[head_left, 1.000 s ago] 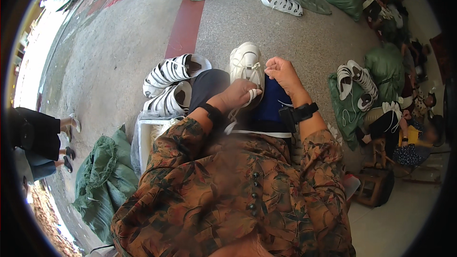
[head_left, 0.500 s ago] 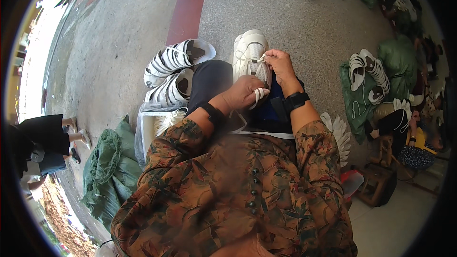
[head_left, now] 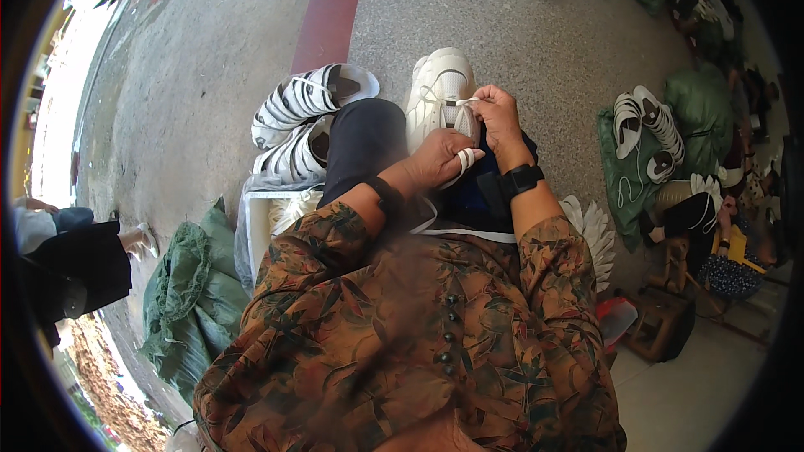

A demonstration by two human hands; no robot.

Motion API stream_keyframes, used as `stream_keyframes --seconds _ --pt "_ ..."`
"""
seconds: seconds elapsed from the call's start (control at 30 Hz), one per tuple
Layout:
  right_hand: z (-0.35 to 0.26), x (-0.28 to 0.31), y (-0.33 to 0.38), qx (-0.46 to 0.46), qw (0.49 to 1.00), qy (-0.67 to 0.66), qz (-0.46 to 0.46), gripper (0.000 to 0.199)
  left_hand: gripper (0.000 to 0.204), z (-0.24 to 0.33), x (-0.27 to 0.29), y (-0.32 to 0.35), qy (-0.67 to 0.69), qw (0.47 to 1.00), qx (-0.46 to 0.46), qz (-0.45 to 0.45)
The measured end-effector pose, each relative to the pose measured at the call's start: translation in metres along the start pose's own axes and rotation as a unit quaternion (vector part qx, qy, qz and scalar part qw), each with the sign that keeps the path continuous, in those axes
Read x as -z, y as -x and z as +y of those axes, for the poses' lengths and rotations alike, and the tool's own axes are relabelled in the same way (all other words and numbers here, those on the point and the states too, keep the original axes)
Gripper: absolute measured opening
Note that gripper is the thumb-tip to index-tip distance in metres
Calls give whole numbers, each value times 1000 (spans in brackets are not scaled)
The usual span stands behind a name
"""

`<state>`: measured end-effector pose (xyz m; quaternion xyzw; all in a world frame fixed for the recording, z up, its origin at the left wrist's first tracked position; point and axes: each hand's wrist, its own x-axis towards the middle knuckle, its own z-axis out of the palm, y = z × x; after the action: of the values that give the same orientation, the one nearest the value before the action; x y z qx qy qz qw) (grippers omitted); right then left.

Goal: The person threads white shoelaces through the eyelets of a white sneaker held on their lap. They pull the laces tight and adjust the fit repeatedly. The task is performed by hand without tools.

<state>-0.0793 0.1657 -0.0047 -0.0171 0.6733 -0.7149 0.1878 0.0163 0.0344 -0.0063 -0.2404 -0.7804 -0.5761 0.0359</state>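
Note:
A cream sneaker (head_left: 452,84) lies over my lap, toe pointing away from me, its white laces partly threaded. Part of a second sole edge shows along its left side. My right hand (head_left: 500,115) is at the shoe's right side, thumb and fingertips pinching the white shoelace (head_left: 461,102) drawn out from the eyelets. Over the shoe's ankle end rests my left hand (head_left: 441,157), closed, with lace looped around its fingers and a tail hanging toward my lap. That hand hides the rear of the shoe.
Stacked white shoes with dark stripes (head_left: 293,109) stand left of my knee, above a white box (head_left: 260,226) and a green sack (head_left: 193,285). More laced shoes (head_left: 662,134) lie on green sacking at right, near a seated person (head_left: 729,259). Another person (head_left: 75,259) is at far left.
My right hand has shifted slightly right and up, drawing the lace with it. My left hand has moved slightly right. The person at far left has moved.

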Motion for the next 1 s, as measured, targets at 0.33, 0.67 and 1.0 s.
stream_keyframes --seconds 0.33,0.67,1.0 --pt "-20 -7 12 -56 993 -92 -54 5 29 1 1 1 21 1000 -7 -4" --pt "2 13 -3 -63 979 -170 -89 14 26 1 3 3 11 1000 -8 -16" --pt "-4 -8 -15 30 969 243 -37 27 28 8 9 4 -38 998 -9 -57"
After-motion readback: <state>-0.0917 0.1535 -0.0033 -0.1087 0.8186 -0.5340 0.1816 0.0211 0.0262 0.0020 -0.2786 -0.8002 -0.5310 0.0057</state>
